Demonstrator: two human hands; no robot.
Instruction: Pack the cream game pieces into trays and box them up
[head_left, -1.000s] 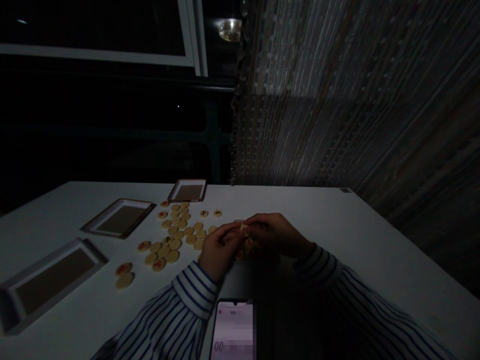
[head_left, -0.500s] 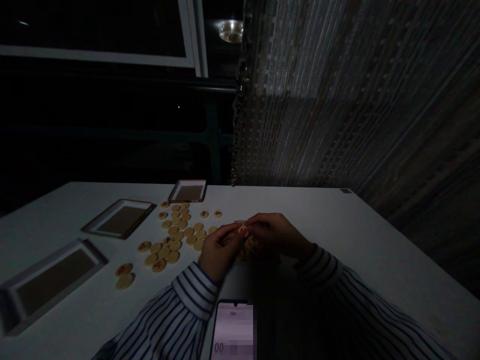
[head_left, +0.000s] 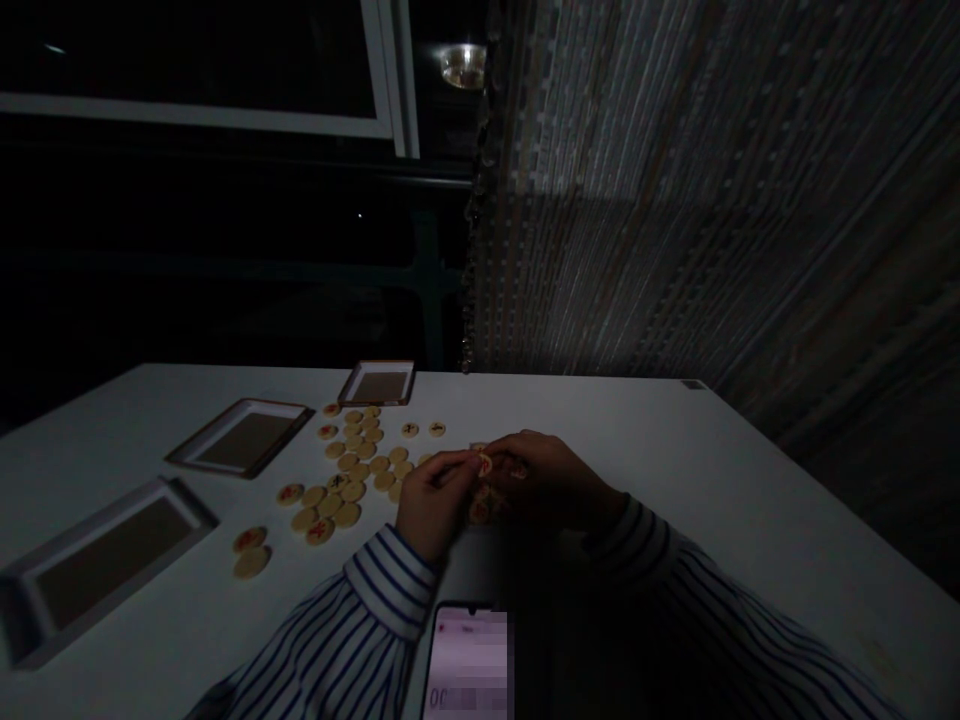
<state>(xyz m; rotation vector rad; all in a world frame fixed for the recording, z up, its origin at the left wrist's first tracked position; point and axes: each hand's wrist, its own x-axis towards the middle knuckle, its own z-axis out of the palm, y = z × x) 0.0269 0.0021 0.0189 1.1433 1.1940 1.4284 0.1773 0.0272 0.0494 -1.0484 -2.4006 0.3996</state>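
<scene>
Between the fingertips of both hands is a round wooden piece point(head_left: 485, 463) with a red mark. My left hand point(head_left: 433, 500) pinches its left side with thumb and fingers. From the right, my right hand point(head_left: 551, 478) has its fingers curled at the same piece, partly in shadow. Below the hands lie a few more marked pieces point(head_left: 480, 510), dim and partly covered. Left of my left hand, several round wooden pieces point(head_left: 346, 514) are spread on the white table point(head_left: 637, 430), many blank side up, some with red or black characters.
Three shallow boxes or lids stand at the left: a near one point(head_left: 112, 550), a middle one point(head_left: 240, 437) and a far one point(head_left: 377, 383). A lit phone point(head_left: 465, 660) lies at the near edge. Behind the table hangs a string curtain point(head_left: 600, 250).
My right hand has shifted slightly over the pieces beneath it, and the held piece looks turned more edge-on. My left hand stays nearly in place.
</scene>
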